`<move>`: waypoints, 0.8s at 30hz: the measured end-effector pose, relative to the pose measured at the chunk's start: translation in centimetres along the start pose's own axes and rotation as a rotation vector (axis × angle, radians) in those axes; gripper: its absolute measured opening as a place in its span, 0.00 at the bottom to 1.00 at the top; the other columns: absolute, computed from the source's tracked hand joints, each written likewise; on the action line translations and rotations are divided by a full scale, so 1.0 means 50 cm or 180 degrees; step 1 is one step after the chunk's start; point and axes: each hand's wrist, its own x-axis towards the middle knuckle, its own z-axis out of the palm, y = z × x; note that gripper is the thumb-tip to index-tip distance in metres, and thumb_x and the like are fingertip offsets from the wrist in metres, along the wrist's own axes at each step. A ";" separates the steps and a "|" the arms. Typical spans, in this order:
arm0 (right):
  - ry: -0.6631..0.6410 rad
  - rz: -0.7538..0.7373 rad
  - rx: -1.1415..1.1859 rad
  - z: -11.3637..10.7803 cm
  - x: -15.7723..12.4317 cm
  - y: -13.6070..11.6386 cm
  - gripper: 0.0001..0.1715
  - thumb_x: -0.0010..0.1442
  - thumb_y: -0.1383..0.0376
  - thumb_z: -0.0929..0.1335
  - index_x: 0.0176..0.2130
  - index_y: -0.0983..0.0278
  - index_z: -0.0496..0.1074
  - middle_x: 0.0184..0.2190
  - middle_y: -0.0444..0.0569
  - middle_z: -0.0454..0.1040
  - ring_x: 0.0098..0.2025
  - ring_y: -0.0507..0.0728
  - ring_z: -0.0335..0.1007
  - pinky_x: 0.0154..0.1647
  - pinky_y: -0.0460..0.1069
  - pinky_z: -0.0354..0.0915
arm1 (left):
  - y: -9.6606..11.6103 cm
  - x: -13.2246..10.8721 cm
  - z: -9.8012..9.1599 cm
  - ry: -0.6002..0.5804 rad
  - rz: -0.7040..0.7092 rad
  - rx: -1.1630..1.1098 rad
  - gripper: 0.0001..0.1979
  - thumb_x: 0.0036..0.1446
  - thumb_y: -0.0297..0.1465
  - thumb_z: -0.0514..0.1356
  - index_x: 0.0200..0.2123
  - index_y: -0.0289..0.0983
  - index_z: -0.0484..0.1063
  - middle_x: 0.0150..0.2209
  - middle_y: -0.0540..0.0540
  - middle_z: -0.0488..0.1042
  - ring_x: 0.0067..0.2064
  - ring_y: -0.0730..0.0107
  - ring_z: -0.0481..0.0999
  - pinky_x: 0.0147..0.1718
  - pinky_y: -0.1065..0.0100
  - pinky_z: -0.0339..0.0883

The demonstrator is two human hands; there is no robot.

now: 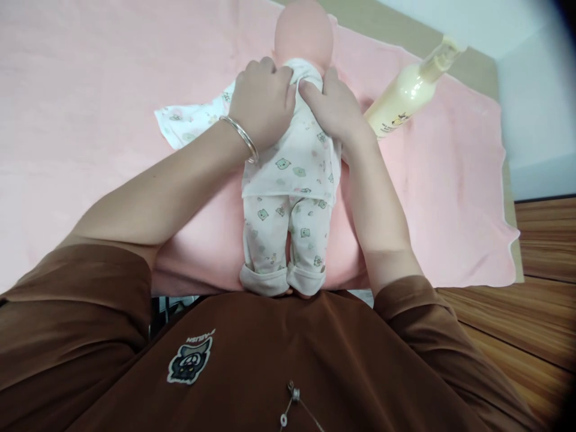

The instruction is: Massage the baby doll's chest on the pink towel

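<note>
A bald baby doll (306,30) lies stretched out with its head away from me, its face not showing. It wears a white printed shirt (292,168) and matching pants (265,228) with rolled cuffs. At the shirt's left shoulder, my left hand (263,99) is closed on the cloth near the neck, its fingers curled. My right hand (335,108) grips the shirt at the other shoulder, thumb on top and the other fingers mostly hidden. One sleeve (189,123) spreads out flat to the left, beyond my left wrist.
A pale yellow pump bottle (405,90) is just right of my right hand. Pink cloth (450,180) covers the surface under the doll. Wood-grain flooring (544,252) shows at the lower right, beyond the surface's edge.
</note>
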 end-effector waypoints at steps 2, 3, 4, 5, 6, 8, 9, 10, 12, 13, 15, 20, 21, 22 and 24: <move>-0.0001 -0.0044 0.0024 -0.003 -0.002 0.001 0.31 0.64 0.42 0.53 0.55 0.56 0.60 0.56 0.50 0.68 0.55 0.62 0.66 0.52 0.56 0.64 | 0.008 -0.007 -0.007 0.0003 0.0305 -0.0081 0.19 0.64 0.36 0.42 0.45 0.47 0.72 0.46 0.37 0.69 0.51 0.43 0.64 0.49 0.42 0.58; 0.0014 -0.0071 -0.0012 -0.004 -0.004 -0.001 0.30 0.64 0.42 0.53 0.55 0.56 0.60 0.56 0.50 0.69 0.55 0.63 0.66 0.52 0.56 0.64 | 0.007 -0.006 -0.008 0.0019 0.0370 -0.0170 0.19 0.64 0.36 0.42 0.44 0.48 0.73 0.45 0.37 0.69 0.50 0.43 0.64 0.49 0.43 0.58; 0.0048 -0.0089 -0.0085 -0.004 -0.007 -0.005 0.30 0.65 0.42 0.52 0.55 0.55 0.61 0.55 0.51 0.69 0.55 0.63 0.66 0.52 0.57 0.64 | 0.004 -0.002 -0.007 0.0039 0.0356 -0.0260 0.19 0.63 0.37 0.43 0.43 0.47 0.74 0.45 0.37 0.69 0.50 0.43 0.65 0.50 0.43 0.58; 0.0084 -0.0091 -0.0203 -0.004 -0.012 -0.012 0.30 0.66 0.43 0.52 0.54 0.56 0.61 0.55 0.52 0.69 0.55 0.65 0.66 0.52 0.58 0.64 | -0.001 0.004 -0.006 0.0038 0.0290 -0.0337 0.19 0.63 0.37 0.44 0.42 0.46 0.74 0.45 0.37 0.70 0.50 0.44 0.66 0.51 0.44 0.58; 0.0126 -0.0087 -0.0358 -0.003 -0.019 -0.021 0.30 0.66 0.44 0.51 0.54 0.57 0.62 0.53 0.54 0.70 0.54 0.66 0.66 0.52 0.59 0.63 | -0.008 0.011 -0.003 -0.0007 0.0200 -0.0393 0.19 0.63 0.39 0.45 0.42 0.45 0.75 0.44 0.37 0.71 0.50 0.44 0.67 0.50 0.46 0.59; 0.0222 -0.0103 -0.0727 -0.001 -0.038 -0.046 0.29 0.68 0.47 0.50 0.52 0.59 0.64 0.51 0.58 0.71 0.52 0.69 0.66 0.52 0.62 0.62 | -0.023 0.027 0.001 -0.0142 -0.0086 -0.0454 0.20 0.64 0.41 0.45 0.41 0.43 0.75 0.44 0.37 0.73 0.48 0.46 0.70 0.48 0.49 0.61; 0.0271 -0.0123 -0.0906 0.000 -0.049 -0.059 0.28 0.68 0.49 0.50 0.51 0.61 0.64 0.49 0.59 0.71 0.51 0.70 0.66 0.52 0.63 0.62 | -0.029 0.033 0.004 -0.0243 -0.0224 -0.0462 0.21 0.65 0.43 0.44 0.41 0.43 0.75 0.44 0.38 0.74 0.48 0.48 0.71 0.47 0.51 0.62; 0.0312 -0.0156 -0.1053 0.001 -0.060 -0.071 0.26 0.69 0.52 0.50 0.51 0.62 0.65 0.49 0.60 0.71 0.51 0.70 0.65 0.52 0.62 0.62 | -0.032 0.038 0.005 -0.0315 -0.0361 -0.0455 0.22 0.66 0.43 0.43 0.42 0.43 0.75 0.44 0.39 0.75 0.48 0.50 0.71 0.46 0.52 0.63; 0.0377 -0.0251 -0.1219 0.003 -0.076 -0.087 0.24 0.70 0.55 0.50 0.49 0.63 0.65 0.48 0.59 0.71 0.51 0.68 0.64 0.52 0.61 0.62 | -0.031 0.041 0.006 -0.0340 -0.0591 -0.0415 0.22 0.68 0.41 0.42 0.44 0.39 0.74 0.46 0.40 0.74 0.49 0.53 0.72 0.48 0.54 0.63; 0.0378 -0.0283 -0.1230 0.002 -0.080 -0.089 0.23 0.70 0.56 0.50 0.49 0.62 0.65 0.48 0.59 0.71 0.51 0.67 0.64 0.52 0.60 0.62 | -0.027 0.038 0.005 -0.0335 -0.0650 -0.0378 0.21 0.69 0.40 0.43 0.46 0.36 0.72 0.48 0.39 0.74 0.50 0.54 0.71 0.50 0.54 0.63; 0.0313 -0.0341 -0.1019 -0.001 -0.075 -0.079 0.23 0.70 0.54 0.50 0.47 0.60 0.66 0.47 0.58 0.71 0.49 0.66 0.65 0.51 0.60 0.63 | -0.012 0.026 0.000 -0.0293 -0.0573 -0.0229 0.19 0.69 0.38 0.46 0.50 0.33 0.70 0.50 0.36 0.72 0.52 0.52 0.70 0.52 0.52 0.62; -0.0066 -0.0134 -0.0264 -0.021 -0.027 -0.017 0.29 0.69 0.48 0.52 0.39 0.62 0.70 0.42 0.56 0.74 0.45 0.64 0.69 0.47 0.58 0.66 | 0.031 -0.019 -0.027 -0.0175 0.0160 0.0242 0.14 0.66 0.30 0.50 0.50 0.34 0.70 0.50 0.35 0.69 0.54 0.47 0.68 0.52 0.50 0.63; -0.0138 -0.0036 -0.0194 -0.023 -0.022 -0.010 0.31 0.68 0.45 0.51 0.38 0.62 0.70 0.42 0.56 0.74 0.45 0.64 0.70 0.47 0.57 0.66 | 0.034 -0.022 -0.030 -0.0174 0.0238 0.0251 0.14 0.66 0.30 0.50 0.50 0.35 0.70 0.50 0.35 0.69 0.54 0.47 0.68 0.53 0.51 0.63; -0.0179 0.0049 -0.0118 -0.025 -0.021 -0.008 0.34 0.68 0.43 0.51 0.39 0.63 0.70 0.43 0.56 0.74 0.45 0.64 0.70 0.48 0.58 0.66 | 0.035 -0.023 -0.032 -0.0173 0.0262 0.0222 0.13 0.66 0.31 0.51 0.49 0.36 0.71 0.49 0.35 0.69 0.54 0.47 0.67 0.53 0.51 0.63; -0.0123 0.0113 -0.0181 -0.025 -0.033 -0.022 0.36 0.68 0.43 0.50 0.45 0.65 0.70 0.47 0.59 0.73 0.49 0.67 0.69 0.52 0.61 0.64 | 0.027 -0.013 -0.030 -0.0181 0.0175 0.0106 0.14 0.66 0.33 0.50 0.47 0.36 0.72 0.48 0.35 0.69 0.53 0.48 0.68 0.51 0.52 0.64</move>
